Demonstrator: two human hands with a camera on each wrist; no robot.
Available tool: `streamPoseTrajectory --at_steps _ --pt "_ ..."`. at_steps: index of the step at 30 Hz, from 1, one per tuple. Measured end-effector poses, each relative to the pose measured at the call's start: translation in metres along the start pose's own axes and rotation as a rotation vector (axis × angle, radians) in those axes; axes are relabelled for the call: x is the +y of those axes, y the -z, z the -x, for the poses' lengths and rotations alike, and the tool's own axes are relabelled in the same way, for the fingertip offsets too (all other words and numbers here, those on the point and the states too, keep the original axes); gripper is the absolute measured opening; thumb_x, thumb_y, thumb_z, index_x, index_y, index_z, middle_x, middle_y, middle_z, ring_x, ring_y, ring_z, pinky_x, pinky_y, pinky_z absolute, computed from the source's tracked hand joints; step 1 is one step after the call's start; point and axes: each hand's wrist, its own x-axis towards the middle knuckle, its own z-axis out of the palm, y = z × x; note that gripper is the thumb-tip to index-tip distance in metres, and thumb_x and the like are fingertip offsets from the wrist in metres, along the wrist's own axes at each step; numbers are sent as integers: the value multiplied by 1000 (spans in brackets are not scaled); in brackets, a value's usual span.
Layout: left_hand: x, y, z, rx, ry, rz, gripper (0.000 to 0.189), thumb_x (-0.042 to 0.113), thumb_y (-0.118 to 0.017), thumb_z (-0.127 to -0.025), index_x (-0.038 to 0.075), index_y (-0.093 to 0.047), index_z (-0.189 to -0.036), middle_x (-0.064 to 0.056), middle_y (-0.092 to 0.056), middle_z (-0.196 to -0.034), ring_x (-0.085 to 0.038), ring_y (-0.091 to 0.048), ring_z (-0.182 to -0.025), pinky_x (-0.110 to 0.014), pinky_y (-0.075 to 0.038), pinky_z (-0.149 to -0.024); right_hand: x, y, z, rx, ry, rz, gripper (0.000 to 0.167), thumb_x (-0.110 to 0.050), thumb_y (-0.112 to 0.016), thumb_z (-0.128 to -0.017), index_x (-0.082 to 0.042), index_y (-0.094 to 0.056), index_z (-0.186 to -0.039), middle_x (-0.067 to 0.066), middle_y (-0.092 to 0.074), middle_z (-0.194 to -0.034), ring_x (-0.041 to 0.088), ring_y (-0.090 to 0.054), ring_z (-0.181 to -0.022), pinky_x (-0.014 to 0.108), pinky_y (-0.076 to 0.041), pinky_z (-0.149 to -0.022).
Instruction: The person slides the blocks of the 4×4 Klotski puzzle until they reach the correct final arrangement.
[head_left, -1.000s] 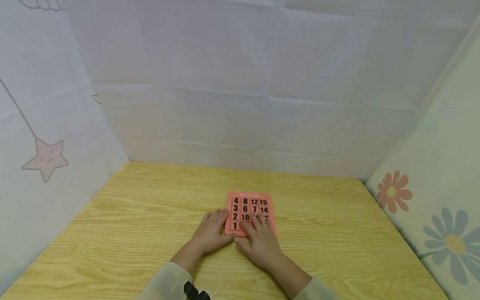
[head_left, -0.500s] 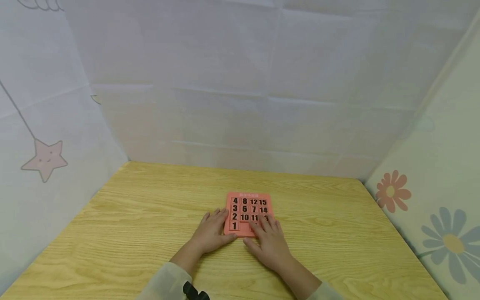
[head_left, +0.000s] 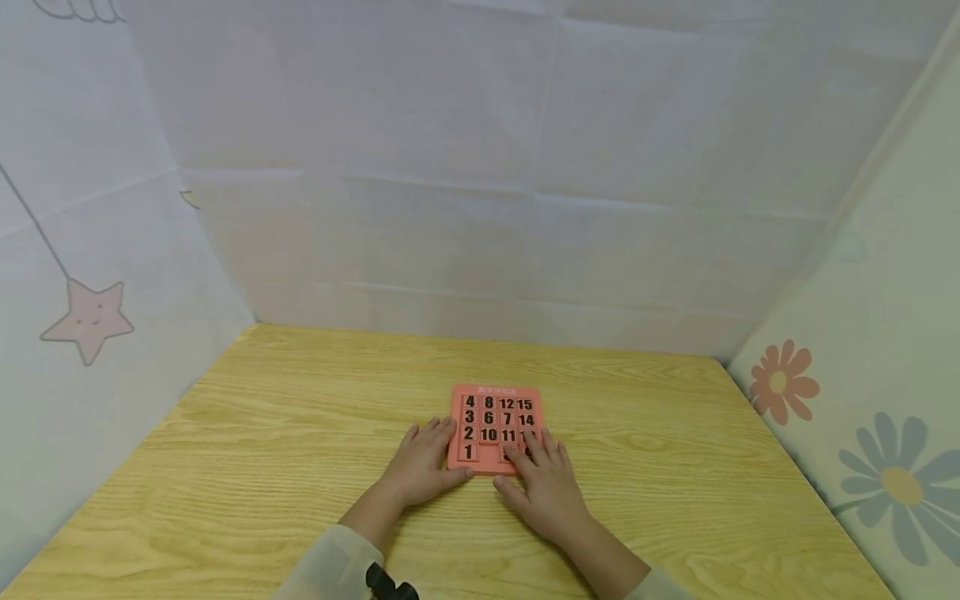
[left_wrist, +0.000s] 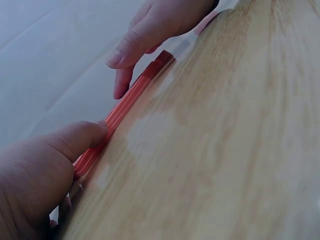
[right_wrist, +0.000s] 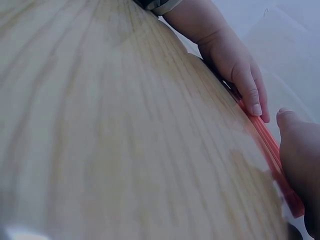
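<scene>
A pink number sliding puzzle (head_left: 495, 390) lies flat on the wooden table, with black numbers on its square tiles. My left hand (head_left: 423, 462) holds its near left corner, the fingers along the left side and the thumb on the front edge. In the left wrist view that thumb (left_wrist: 82, 140) presses against the puzzle's ridged rim (left_wrist: 122, 107). My right hand (head_left: 547, 496) lies over the lower right part, its extended fingertips on the tiles there and partly hiding their numbers. A bare slot (head_left: 488, 453) shows in the bottom row, right of the 1 tile (head_left: 468, 452).
The wood-grain table (head_left: 337, 392) spreads out around the puzzle. Pale cloth walls enclose it at the back and both sides, printed with a pink star (head_left: 88, 320) on the left and flowers (head_left: 784, 382) on the right. A black strap (head_left: 390, 583) sits at the left sleeve.
My right hand has moved right across the bottom row, uncovering the bare slot and the 10 and 11 tiles. My left hand stays at the corner.
</scene>
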Motion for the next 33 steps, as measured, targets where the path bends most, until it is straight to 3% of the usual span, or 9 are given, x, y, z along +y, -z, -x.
streamPoseTrajectory --at_steps 33 --pt "1 2 -1 -5 -1 8 87 54 -66 -86 2 -38 -150 -14 -40 -155 -35 -29 -147 -56 -14 -123 -22 -7 -7 -58 54 27 69 -64 -37 -97 -18 -46 -148 18 -33 -158 42 -18 -150 62 -13 -121"
